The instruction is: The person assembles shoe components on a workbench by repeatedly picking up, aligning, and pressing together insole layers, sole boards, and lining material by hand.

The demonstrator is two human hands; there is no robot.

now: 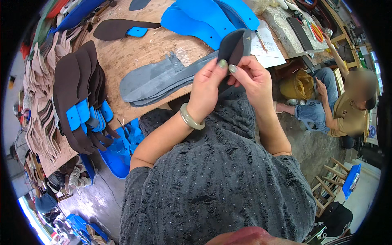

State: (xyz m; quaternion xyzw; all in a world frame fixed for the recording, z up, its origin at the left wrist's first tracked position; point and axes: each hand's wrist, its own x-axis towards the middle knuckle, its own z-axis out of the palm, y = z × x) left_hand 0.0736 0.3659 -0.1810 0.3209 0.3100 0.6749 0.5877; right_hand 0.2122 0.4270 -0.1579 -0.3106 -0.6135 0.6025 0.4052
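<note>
In front of me, at the table's near edge, my left hand [207, 83] and my right hand [255, 79] pinch a dark insole piece [229, 45] between thumbs and fingers. The two hands are close together, thumb tips almost meeting. The held piece looks like dark layers spread apart at the top; its lower end is hidden behind my fingers. Left of my hands lies a stack of grey insoles [149, 83] on the wooden table [171, 38]. Just beyond my hands is a pile of blue insoles [196, 18].
Dark brown insoles with blue heel pieces [75, 67] lie overlapped at the left, beside rows of beige ones [41, 81]. A single brown insole [112, 29] lies farther back. Paper [267, 45] sits at right. A seated person [347, 102] is near a yellow bucket [296, 85].
</note>
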